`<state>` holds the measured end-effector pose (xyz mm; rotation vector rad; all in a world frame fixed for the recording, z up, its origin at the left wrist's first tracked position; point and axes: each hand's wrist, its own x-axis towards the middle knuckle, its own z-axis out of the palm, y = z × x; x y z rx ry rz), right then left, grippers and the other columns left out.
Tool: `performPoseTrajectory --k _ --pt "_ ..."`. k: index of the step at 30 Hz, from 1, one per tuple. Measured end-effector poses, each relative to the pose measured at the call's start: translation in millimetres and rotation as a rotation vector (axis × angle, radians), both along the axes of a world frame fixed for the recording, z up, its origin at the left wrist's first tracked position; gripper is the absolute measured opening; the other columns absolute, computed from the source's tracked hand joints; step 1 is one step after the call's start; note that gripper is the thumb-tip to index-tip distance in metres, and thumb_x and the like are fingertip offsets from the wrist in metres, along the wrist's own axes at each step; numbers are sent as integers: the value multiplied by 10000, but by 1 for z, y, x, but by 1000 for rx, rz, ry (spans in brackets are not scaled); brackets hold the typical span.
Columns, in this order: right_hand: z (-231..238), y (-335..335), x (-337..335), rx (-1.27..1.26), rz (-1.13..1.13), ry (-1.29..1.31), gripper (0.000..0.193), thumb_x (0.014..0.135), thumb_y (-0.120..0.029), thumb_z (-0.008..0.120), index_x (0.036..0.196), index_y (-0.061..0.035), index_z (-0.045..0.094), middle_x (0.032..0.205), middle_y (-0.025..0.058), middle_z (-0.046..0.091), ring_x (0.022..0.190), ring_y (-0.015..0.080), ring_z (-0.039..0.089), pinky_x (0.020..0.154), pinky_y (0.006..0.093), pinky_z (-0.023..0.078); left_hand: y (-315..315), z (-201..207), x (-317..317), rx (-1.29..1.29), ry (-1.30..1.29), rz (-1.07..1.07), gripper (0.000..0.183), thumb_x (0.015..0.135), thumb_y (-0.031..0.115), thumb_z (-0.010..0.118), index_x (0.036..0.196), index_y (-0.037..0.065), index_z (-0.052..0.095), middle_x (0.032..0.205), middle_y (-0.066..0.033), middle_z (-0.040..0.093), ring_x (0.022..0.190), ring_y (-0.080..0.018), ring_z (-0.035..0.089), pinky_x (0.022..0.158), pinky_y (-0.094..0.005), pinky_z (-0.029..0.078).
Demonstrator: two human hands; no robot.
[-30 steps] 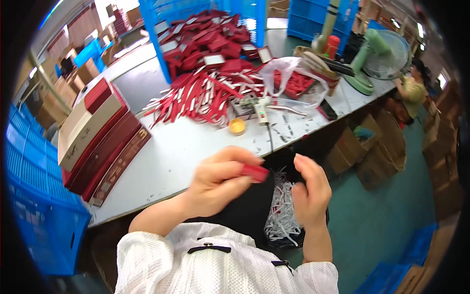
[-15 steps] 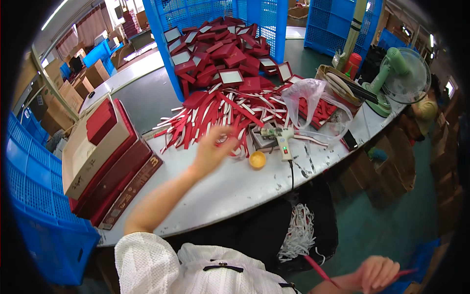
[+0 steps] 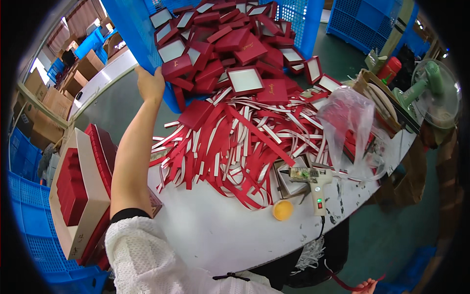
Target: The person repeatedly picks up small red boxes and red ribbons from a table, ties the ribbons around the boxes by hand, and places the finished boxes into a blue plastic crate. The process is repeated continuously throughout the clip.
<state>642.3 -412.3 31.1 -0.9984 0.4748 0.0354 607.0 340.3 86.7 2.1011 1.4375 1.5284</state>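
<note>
My left hand [image 3: 150, 84] reaches far forward and is closed on the near edge of the blue plastic crate [image 3: 133, 36], which lies on its side. Small red boxes [image 3: 234, 41], some showing white insides, are piled in the crate and spill out of its opening. Before them spreads a heap of red ribbon strips [image 3: 215, 142] with white backing. Low at the right, my right hand [image 3: 366, 285], partly cut off by the frame edge, is closed on a red ribbon [image 3: 342, 282] that trails to the left.
A glue gun [image 3: 318, 188] with a cord rests by an orange cup [image 3: 282, 210] on the white table [image 3: 210, 235]. Stacked red and cream boxes [image 3: 93, 196] stand left. A plastic bag [image 3: 347, 122], green fan [image 3: 433, 88] and another blue crate [image 3: 360, 22] are at right.
My left hand has moved from above the ribbon heap forward and left onto the crate edge. My right hand still holds its ribbon, lower in the picture. The whole view has shifted closer to the pile.
</note>
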Motion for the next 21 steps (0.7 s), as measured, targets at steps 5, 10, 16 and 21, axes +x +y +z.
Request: performPoseTrajectory --k 5,10,16,21 --pt "-21 18 1 4 113 121 214 815 -225 486 794 -19 536 745 61 530 608 135 475 517 246 424 19 6 0 -12 57 -29 402 673 187 613 924 -44 400 858 -251 534 828 -400 514 727 -414 398" --pt "-42 46 21 -76 45 164 157 843 -203 439 754 -77 471 677 21 494 488 63 433 370 186 370 60 -6 -60 166 41 71 402 650 190 631 905 -44 427 874 -239 528 828 -376 522 722 -391 408" --pt "-19 39 29 -5 56 83 199 855 -248 428 764 -83 491 715 5 483 527 61 426 382 151 362 66 3 -88 -60 -171 642 489 635 232 652 960 -35 402 896 -174 554 846 -322 542 831 -416 307" --pt "3 31 26 -8 38 -13 189 874 -233 388 803 -78 469 731 -2 444 478 49 338 354 148 335 76 18 -127 -63 -264 737 516 645 263 653 966 -37 385 886 -186 554 832 -334 545 820 -439 305"
